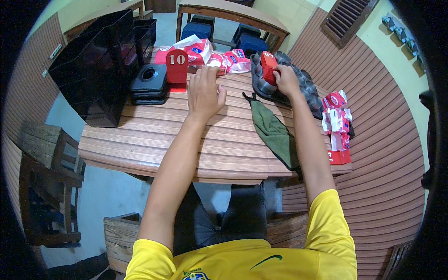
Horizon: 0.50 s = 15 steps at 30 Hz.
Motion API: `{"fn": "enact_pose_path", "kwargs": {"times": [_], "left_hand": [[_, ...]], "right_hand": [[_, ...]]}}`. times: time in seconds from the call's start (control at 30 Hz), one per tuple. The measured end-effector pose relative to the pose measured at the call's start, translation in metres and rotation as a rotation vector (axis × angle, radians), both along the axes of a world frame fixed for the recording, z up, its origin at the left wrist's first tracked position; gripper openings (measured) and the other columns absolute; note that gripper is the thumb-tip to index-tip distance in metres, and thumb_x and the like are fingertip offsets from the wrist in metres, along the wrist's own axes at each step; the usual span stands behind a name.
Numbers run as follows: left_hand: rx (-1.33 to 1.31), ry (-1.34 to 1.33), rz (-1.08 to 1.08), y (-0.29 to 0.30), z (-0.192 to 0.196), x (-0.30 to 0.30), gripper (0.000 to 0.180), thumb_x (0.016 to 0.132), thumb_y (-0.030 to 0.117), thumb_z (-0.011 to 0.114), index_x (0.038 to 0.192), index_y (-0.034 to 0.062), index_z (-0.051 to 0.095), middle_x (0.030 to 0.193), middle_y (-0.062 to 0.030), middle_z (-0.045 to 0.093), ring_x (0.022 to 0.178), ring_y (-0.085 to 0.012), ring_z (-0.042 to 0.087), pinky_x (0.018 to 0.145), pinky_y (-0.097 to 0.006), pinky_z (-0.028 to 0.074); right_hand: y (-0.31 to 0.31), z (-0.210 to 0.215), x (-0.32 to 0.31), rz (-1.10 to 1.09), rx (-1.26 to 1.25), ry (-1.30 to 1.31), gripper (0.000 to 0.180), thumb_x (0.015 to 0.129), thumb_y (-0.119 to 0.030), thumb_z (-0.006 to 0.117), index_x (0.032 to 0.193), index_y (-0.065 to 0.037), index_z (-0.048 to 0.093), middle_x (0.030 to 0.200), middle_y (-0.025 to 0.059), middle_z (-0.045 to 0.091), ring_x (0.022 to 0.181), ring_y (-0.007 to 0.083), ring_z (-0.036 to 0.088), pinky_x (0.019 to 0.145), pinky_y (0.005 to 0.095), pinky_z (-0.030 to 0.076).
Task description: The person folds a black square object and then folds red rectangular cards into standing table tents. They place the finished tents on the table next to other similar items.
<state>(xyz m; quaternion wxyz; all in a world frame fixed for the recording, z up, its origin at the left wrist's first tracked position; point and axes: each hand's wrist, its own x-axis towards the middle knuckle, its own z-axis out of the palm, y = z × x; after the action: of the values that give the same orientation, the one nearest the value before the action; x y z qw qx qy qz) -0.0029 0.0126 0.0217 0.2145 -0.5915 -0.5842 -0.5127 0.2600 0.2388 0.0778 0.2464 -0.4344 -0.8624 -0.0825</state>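
Near the back right of the table, my right hand (pixel 286 80) pinches a red table-number stand (pixel 268 69). That stand is above a dark tray with rounded cups (pixel 305 86). My left hand (pixel 204 93) is over the table with its fingers stretched out and nothing in it. Just left of its fingers, a second red table-number stand (pixel 177 70) stands upright. Beyond the left hand lie red and white tissue packs (pixel 196 49). A green cloth (pixel 273 128) with dark edging lies rumpled between my forearms, closer to the right one.
A tall black rack (pixel 100 70) stands at the table's left end, beside stacked black boxes (pixel 149 84). More tissue packs (pixel 336 114) and a red stand (pixel 339 157) sit along the right edge. Behind are a wooden table (pixel 233 13) and blue stools (pixel 196 30).
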Motion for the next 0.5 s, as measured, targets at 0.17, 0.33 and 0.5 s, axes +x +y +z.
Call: {"fn": "enact_pose_path", "kwargs": {"times": [0.17, 0.33, 0.5], "left_hand": [[-0.029, -0.009, -0.033, 0.003, -0.004, -0.005, 0.043, 0.080, 0.011, 0.073, 0.120, 0.0047, 0.060, 0.110, -0.0156, 0.062, 0.106, -0.0359, 0.061, 0.091, -0.050, 0.046], [-0.069, -0.063, -0.131, 0.005, -0.010, -0.005, 0.036, 0.083, 0.011, 0.074, 0.117, 0.0050, 0.062, 0.107, -0.0144, 0.063, 0.103, -0.0354, 0.063, 0.091, -0.049, 0.049], [-0.231, -0.385, -0.453, 0.010, -0.020, -0.001, 0.032, 0.101, 0.021, 0.072, 0.124, 0.0007, 0.065, 0.113, -0.0158, 0.070, 0.100, -0.0276, 0.070, 0.089, -0.042, 0.055]], "right_hand": [[0.009, 0.009, 0.004, 0.022, -0.162, 0.251, 0.023, 0.095, -0.020, 0.079, 0.111, -0.004, 0.081, 0.114, 0.0208, 0.079, 0.101, 0.0405, 0.076, 0.094, 0.0472, 0.059], [-0.030, 0.026, -0.001, 0.210, 0.071, 0.459, 0.019, 0.095, -0.012, 0.078, 0.111, -0.001, 0.081, 0.105, 0.0182, 0.080, 0.095, 0.0326, 0.078, 0.088, 0.0407, 0.060], [-0.102, 0.012, -0.017, 0.517, 0.039, 0.460, 0.018, 0.094, -0.002, 0.073, 0.111, 0.002, 0.080, 0.103, 0.0169, 0.080, 0.096, 0.0296, 0.077, 0.087, 0.0372, 0.059]]}}
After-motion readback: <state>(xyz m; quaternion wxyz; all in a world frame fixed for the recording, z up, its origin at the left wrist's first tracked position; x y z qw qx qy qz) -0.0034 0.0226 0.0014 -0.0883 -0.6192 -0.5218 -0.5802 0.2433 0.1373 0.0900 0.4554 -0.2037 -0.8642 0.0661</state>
